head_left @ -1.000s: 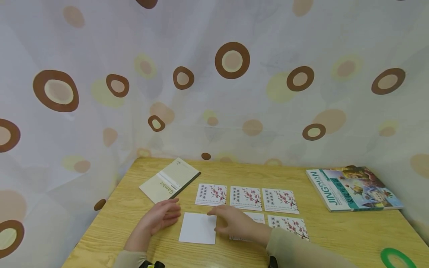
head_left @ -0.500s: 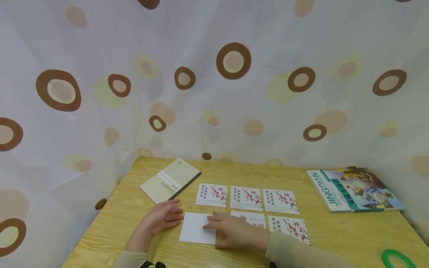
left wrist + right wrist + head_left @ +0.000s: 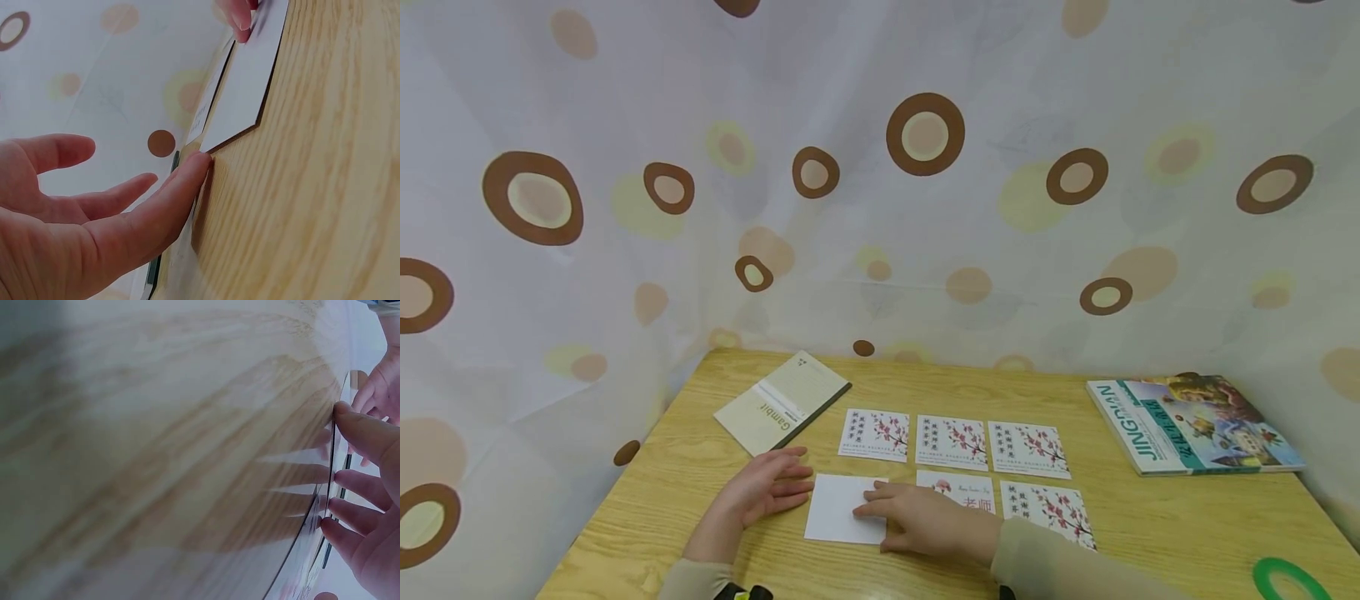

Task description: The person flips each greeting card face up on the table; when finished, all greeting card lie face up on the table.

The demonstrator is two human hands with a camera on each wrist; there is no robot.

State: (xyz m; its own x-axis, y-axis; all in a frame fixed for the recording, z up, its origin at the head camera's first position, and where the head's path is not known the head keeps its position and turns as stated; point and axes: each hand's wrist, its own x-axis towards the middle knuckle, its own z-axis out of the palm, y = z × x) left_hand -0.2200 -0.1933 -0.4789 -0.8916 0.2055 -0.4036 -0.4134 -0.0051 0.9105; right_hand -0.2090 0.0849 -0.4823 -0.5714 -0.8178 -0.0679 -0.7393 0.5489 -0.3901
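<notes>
A blank white card (image 3: 831, 510) lies flat on the wooden table, at the left end of the nearer row of cards. My right hand (image 3: 928, 518) reaches over from the right, its fingertips resting on the card's right part, fingers slightly bent and spread. On the other side, my left hand (image 3: 762, 497) stands on edge with relaxed fingers. In the left wrist view one fingertip (image 3: 201, 161) meets the card's corner (image 3: 215, 140). Beside the right hand lies a card with red characters (image 3: 958, 487), partly covered by that hand.
Behind are blossom-printed cards (image 3: 874, 435) in a row of three; another blossom card (image 3: 1052, 510) lies in the nearer row, partly behind the right sleeve. A Gambit notebook (image 3: 782, 402) lies back left, a colourful book (image 3: 1198, 423) right, and a green ring (image 3: 1288, 579) at the front right.
My right hand's fingers have moved left from the card's right edge onto its top, uncovering more of the red-lettered card. The blank card and left hand have shifted slightly right.
</notes>
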